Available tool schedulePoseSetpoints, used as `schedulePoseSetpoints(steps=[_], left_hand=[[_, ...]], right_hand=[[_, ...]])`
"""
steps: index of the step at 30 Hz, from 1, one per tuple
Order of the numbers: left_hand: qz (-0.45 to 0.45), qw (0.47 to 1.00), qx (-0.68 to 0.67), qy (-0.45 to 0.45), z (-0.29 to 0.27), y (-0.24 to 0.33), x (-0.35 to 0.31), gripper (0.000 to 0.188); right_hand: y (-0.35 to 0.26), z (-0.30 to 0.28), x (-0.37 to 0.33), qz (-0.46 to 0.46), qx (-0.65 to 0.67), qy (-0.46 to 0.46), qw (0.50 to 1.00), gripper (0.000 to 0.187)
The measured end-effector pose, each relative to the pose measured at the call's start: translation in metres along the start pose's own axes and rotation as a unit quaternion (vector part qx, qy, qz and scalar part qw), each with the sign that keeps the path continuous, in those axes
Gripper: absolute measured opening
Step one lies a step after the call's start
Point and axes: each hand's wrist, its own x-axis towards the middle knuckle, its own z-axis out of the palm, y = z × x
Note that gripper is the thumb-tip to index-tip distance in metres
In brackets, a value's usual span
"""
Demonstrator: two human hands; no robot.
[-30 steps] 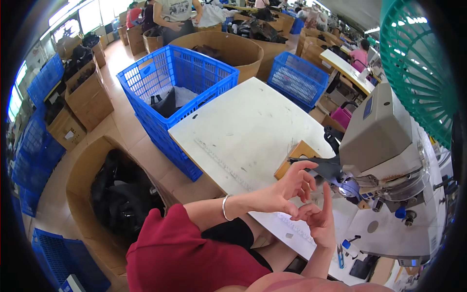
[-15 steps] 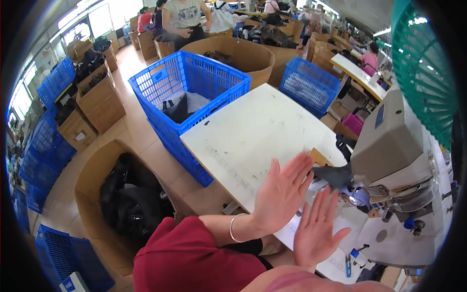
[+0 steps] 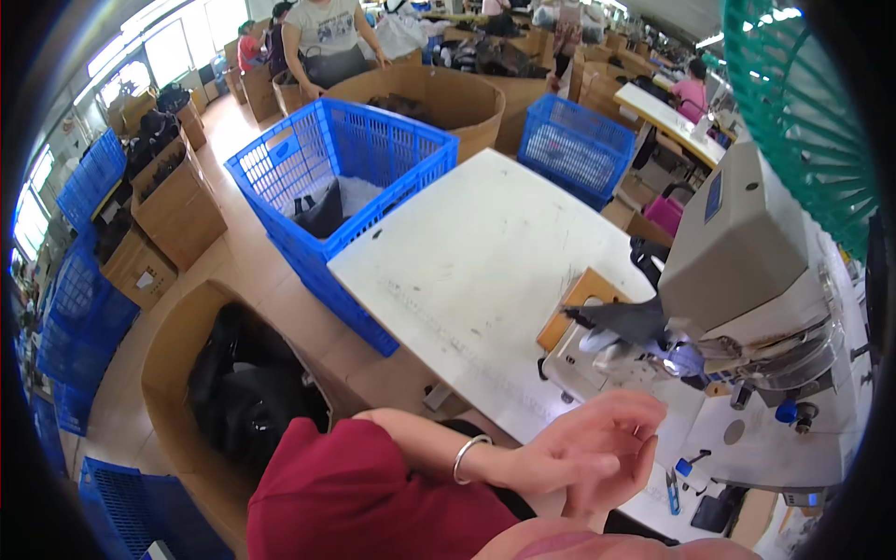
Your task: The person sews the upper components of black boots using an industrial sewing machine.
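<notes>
My left hand (image 3: pixel 551 457), with a silver bangle on the wrist, is over the near edge of the white table. Its fingers are loosely bent and hold nothing. Close against it is my right hand (image 3: pixel 635 481), partly hidden behind the left, its visible fingers slightly curved and nothing seen in them. Beyond both hands stands a beige sewing machine (image 3: pixel 723 252). A dark grey fabric piece (image 3: pixel 621 322) lies at its needle area, with a light purple part (image 3: pixel 686 359) beside it. Small blue-handled snips (image 3: pixel 673 490) rest on the table to the right of my hands.
The white table (image 3: pixel 467 243) extends ahead, with a blue crate (image 3: pixel 299 238) at its left edge. A cardboard bin (image 3: pixel 163 373) of black pieces (image 3: pixel 252 401) stands at my left. A green fan guard (image 3: pixel 803 121) hangs upper right. A person (image 3: pixel 327 37) stands beyond the crates.
My hands have come down and together from a spread, flat-palmed pose, uncovering the fabric and the machine bed. The view has shifted slightly. The person beyond has leaned toward a box.
</notes>
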Motion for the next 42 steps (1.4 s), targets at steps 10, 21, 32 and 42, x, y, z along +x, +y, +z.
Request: schedulePoseSetpoints(steps=[10,21,32,42], left_hand=[[0.116,0.552,0.825,-0.048,-0.085,-0.008,0.050,0.052],[0.200,0.613,0.763,-0.035,-0.099,-0.038,0.070,0.035],[0.199,0.623,0.756,-0.010,-0.103,-0.035,0.069,0.037],[0.081,0.698,0.711,-0.019,-0.101,-0.025,0.064,0.055]], right_hand=[[-0.002,-0.026,-0.002,0.023,-0.129,0.281,0.951,0.019],[-0.013,-0.039,-0.027,0.058,-0.198,0.301,0.931,0.018],[-0.011,-0.048,-0.022,0.064,-0.217,0.320,0.920,0.018],[0.008,-0.036,0.036,0.056,-0.247,0.183,0.950,0.056]])
